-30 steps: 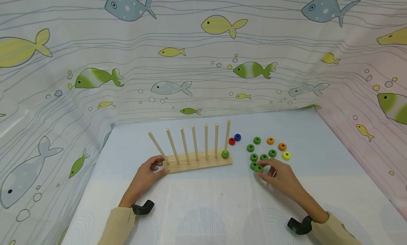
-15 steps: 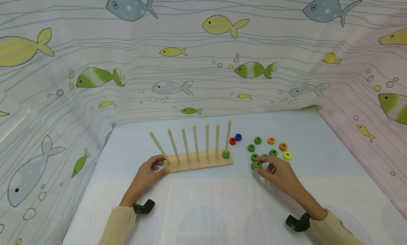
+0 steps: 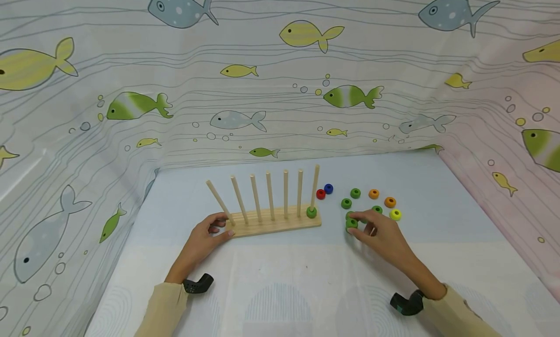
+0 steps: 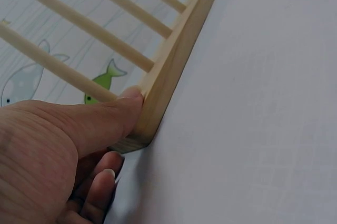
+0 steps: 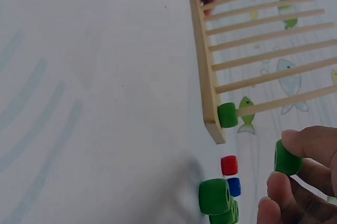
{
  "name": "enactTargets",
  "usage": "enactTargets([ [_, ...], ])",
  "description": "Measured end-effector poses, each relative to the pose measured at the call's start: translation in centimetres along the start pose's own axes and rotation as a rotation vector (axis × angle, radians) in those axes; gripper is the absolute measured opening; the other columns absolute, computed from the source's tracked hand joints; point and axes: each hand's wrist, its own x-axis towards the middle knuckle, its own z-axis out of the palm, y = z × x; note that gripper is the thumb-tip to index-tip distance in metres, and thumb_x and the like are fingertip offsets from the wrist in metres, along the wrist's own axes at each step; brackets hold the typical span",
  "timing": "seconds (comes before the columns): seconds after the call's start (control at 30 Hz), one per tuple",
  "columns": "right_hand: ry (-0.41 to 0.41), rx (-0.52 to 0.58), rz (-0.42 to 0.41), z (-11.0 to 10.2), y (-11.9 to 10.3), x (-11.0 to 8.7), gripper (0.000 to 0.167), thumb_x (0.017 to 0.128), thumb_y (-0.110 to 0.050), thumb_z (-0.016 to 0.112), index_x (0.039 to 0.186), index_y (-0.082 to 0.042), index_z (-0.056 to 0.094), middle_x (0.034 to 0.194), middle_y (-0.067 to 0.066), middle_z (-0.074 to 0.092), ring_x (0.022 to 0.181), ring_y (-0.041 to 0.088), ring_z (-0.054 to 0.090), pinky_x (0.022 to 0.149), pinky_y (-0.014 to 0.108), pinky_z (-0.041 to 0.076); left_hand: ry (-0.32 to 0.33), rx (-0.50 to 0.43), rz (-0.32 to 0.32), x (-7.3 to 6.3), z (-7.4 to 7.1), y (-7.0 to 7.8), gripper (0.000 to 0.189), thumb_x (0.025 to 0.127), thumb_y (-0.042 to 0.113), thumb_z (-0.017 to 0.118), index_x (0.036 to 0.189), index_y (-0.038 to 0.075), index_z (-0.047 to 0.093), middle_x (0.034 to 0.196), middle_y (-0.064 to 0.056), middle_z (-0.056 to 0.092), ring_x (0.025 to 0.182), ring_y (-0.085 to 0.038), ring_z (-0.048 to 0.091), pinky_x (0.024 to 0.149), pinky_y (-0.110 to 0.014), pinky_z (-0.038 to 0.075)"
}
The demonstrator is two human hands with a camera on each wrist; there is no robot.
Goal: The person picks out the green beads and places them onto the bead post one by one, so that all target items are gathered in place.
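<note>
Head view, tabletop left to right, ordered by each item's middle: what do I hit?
Left hand → wooden peg rack → threaded green bead → red bead → blue bead → pinched green bead → right hand → yellow bead.

A pale wooden seven-peg rack (image 3: 269,226) stands upright, a round green bead (image 3: 311,213) around its rightmost peg (image 3: 315,187), another green bead (image 5: 287,160) pinched in the right hand (image 3: 381,234).
</note>
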Motion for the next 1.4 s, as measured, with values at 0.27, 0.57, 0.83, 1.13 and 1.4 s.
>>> enactTargets([
  [0.27,0.013,0.008,-0.022,0.1,-0.4,0.3,0.033,0.084,-0.014,0.087,0.116,-0.015,0.076,0.089,-0.005,0.065,0.065,0.007,0.055,0.054,0.024,0.046,-0.005,0.006,0.002,-0.1,0.0,0.0,0.061,0.093,0.037,0.079,0.142,0.010,0.055,0.132,-0.012,0.060,0.115,-0.027,0.053,0.099,-0.047,0.042],
  [0.57,0.025,0.015,-0.059,0.2,-0.8,0.7,0.035,0.084,-0.014,0.087,0.117,-0.014,0.076,0.094,-0.004,0.068,0.066,0.007,0.056,0.055,0.024,0.046,0.002,0.015,0.007,0.1,0.0,-0.2,0.060,0.092,0.036,0.080,0.141,0.011,0.056,0.131,-0.010,0.060,0.113,-0.027,0.054,0.098,-0.045,0.043],
  [0.83,0.004,0.031,-0.061,0.4,-1.0,1.1,0.035,0.085,-0.011,0.087,0.118,-0.012,0.076,0.099,-0.004,0.070,0.065,0.007,0.057,0.054,0.024,0.046,-0.002,-0.004,0.000,0.2,-0.1,-0.3,0.062,0.091,0.038,0.081,0.141,0.011,0.056,0.131,-0.011,0.060,0.113,-0.027,0.053,0.099,-0.046,0.042],
  [1.13,0.003,0.023,-0.065,0.6,-1.1,1.5,0.035,0.086,-0.015,0.086,0.119,-0.014,0.076,0.099,-0.004,0.070,0.066,0.006,0.057,0.054,0.024,0.046,-0.012,0.003,0.002,0.3,-0.2,-0.2,0.061,0.092,0.037,0.080,0.142,0.011,0.056,0.132,-0.012,0.060,0.114,-0.028,0.053,0.099,-0.047,0.042],
  [1.4,-0.013,0.055,-0.076,0.8,-1.2,1.9,0.034,0.087,-0.015,0.086,0.119,-0.013,0.076,0.092,-0.004,0.067,0.065,0.007,0.057,0.054,0.024,0.046,-0.032,-0.002,-0.002,0.3,-0.2,-0.1,0.061,0.093,0.036,0.079,0.142,0.011,0.056,0.132,-0.012,0.059,0.113,-0.028,0.052,0.098,-0.047,0.042],
])
